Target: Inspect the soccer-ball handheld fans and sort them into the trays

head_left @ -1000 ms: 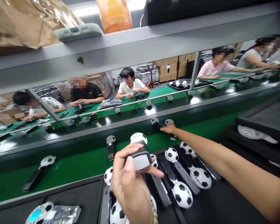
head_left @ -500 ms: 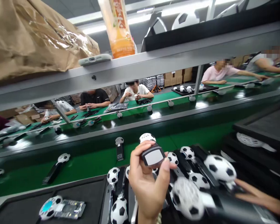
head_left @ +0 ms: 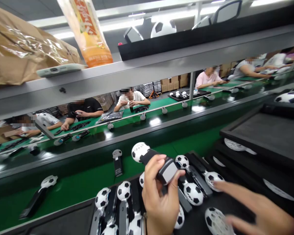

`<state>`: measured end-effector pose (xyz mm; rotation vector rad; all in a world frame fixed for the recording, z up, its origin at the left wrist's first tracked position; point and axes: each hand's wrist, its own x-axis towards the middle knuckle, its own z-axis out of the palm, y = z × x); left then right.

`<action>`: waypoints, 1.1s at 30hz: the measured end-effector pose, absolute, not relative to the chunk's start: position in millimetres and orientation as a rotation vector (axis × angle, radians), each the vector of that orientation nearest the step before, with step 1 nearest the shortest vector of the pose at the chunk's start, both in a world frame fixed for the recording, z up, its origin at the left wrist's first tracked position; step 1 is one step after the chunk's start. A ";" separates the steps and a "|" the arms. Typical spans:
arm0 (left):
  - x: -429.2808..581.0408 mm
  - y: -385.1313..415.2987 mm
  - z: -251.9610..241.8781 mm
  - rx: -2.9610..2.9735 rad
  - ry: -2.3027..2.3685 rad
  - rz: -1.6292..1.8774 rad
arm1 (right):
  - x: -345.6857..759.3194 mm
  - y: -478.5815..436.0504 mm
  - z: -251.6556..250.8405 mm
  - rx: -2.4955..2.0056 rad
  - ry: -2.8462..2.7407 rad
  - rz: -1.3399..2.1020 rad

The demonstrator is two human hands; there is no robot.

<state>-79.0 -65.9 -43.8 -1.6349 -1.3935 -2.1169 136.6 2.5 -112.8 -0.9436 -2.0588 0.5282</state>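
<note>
Pinching a held device [head_left: 147,155] in the left hand [head_left: 161,199], above the middle of the black tray [head_left: 63,220]: thumb and fingers round the dark handle, football-patterned head pointing past the tray's far edge, pale end cap facing back. Spreading the right hand [head_left: 262,209] over the tray's right end, thumb over the edge of a lower ball head [head_left: 215,218], a finger by an upper ball head [head_left: 213,179]. Can't tell touching from hovering; too blurred.

Packed in the tray: more ball-headed devices [head_left: 193,194], some heads toward the far edge, some toward the near.

Could drop the held device onto that row, given a grip on the handle only; a twist or slack thumb would do it. Could scuff or shift a white head with the right fingers, low and close. Could jam handles together, with so little room in the tray.

Just beyond the tray, on the green bench [head_left: 95,182]: a left loose device [head_left: 38,197] and a middle loose device [head_left: 117,163]. Could clip either by reaching across carelessly.

Right of the tray: stacked trays [head_left: 259,140], white lattice parts [head_left: 235,145] poking out. Could crack those by shoving the stack.

Above and beyond the tray: shelf [head_left: 127,76] with orange bottle [head_left: 96,49] and phone [head_left: 60,69]. Farthest from the tray: dark belt [head_left: 176,116], then co-workers [head_left: 93,107].
</note>
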 end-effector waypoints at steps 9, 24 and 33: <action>-59.3 -63.0 -49.5 -1.634 -1.323 -1.674 | 54.6 -25.8 -20.7 -0.665 -1.691 0.417; -60.2 -59.3 -44.8 -1.633 -1.354 -1.619 | 60.2 -16.9 -15.8 -0.656 -1.796 0.320; -65.5 -62.3 -43.7 -1.552 -1.371 -1.558 | 59.6 -13.6 -3.3 -0.648 -1.796 0.539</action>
